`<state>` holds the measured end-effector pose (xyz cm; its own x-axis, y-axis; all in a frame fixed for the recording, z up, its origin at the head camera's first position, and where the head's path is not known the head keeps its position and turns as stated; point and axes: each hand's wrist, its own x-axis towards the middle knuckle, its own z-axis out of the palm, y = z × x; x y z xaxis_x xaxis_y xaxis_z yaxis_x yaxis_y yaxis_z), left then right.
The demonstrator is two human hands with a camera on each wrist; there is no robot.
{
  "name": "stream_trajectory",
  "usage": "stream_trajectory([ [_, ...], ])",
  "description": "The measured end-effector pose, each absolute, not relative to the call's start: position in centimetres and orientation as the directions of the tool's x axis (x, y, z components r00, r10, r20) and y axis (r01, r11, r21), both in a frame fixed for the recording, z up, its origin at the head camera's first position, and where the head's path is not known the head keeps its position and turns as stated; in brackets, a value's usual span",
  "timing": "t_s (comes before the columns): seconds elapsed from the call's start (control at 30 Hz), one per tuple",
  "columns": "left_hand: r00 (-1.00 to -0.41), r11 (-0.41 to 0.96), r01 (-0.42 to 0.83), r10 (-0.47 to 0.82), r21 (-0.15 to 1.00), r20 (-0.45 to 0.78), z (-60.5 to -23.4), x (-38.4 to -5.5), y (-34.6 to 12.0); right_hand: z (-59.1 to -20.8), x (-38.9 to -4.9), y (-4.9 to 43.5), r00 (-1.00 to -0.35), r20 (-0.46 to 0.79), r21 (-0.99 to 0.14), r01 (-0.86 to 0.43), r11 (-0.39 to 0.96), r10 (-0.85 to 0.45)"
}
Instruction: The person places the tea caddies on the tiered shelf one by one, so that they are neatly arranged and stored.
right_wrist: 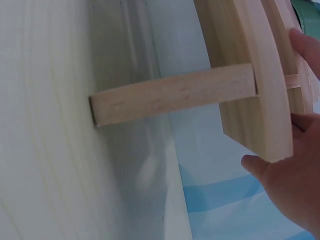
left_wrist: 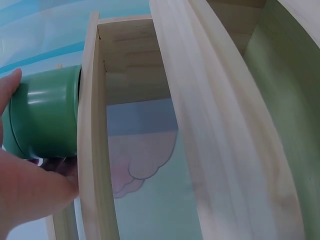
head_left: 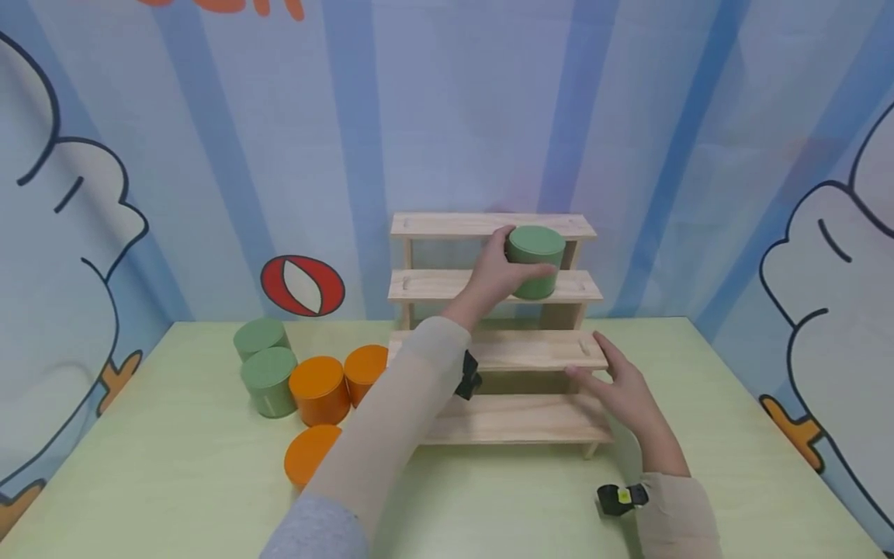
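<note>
My left hand [head_left: 497,273] grips a green round tin [head_left: 536,260] from its left side. The tin is at the right part of the second-highest step of a wooden tiered shelf [head_left: 489,419]; in the left wrist view its base [left_wrist: 50,110] meets or nearly meets the board, and I cannot tell if it rests there. With thumb and fingers spread about the right end of the second-lowest step, my right hand [head_left: 621,388] holds the shelf. In the right wrist view the thumb of that hand [right_wrist: 295,175] lies by the board's corner.
Left of the shelf stand two green tins [head_left: 271,380] and three orange tins [head_left: 319,388], one of them partly behind my left sleeve [head_left: 391,427]. A pale green tabletop [head_left: 174,466] carries everything. Behind it hangs a blue striped backdrop [head_left: 447,116] with cartoon drawings.
</note>
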<state>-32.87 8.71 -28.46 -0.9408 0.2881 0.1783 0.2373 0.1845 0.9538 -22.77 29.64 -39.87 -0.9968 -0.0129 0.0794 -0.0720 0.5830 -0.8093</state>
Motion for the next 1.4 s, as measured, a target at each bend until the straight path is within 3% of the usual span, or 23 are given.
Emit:
stream_trajectory([
  [0.5,-0.926,0.257,0.288,0.319,0.922,0.2,-27.5,-31.0,7.0,-39.6,-22.7,29.7,-0.997,0.072,-0.799,-0.07,0.597,-0.021],
  [0.87,-0.899,0.339,0.375,0.36,0.863,0.249,-27.1,-27.4,4.1,-39.6,-22.7,29.4,-0.998,0.063,-0.794,-0.067,0.604,-0.028],
  [1.17,-0.849,0.342,0.408,0.482,0.847,0.215,-26.9,-23.6,1.5,-39.9,-22.9,29.6,-0.998,0.06,-0.8,-0.065,0.597,-0.028],
  [1.4,-0.847,0.344,0.39,0.498,0.854,0.186,-27.1,-21.5,-0.8,-39.9,-22.8,29.5,-0.997,0.065,-0.804,-0.073,0.59,-0.035],
])
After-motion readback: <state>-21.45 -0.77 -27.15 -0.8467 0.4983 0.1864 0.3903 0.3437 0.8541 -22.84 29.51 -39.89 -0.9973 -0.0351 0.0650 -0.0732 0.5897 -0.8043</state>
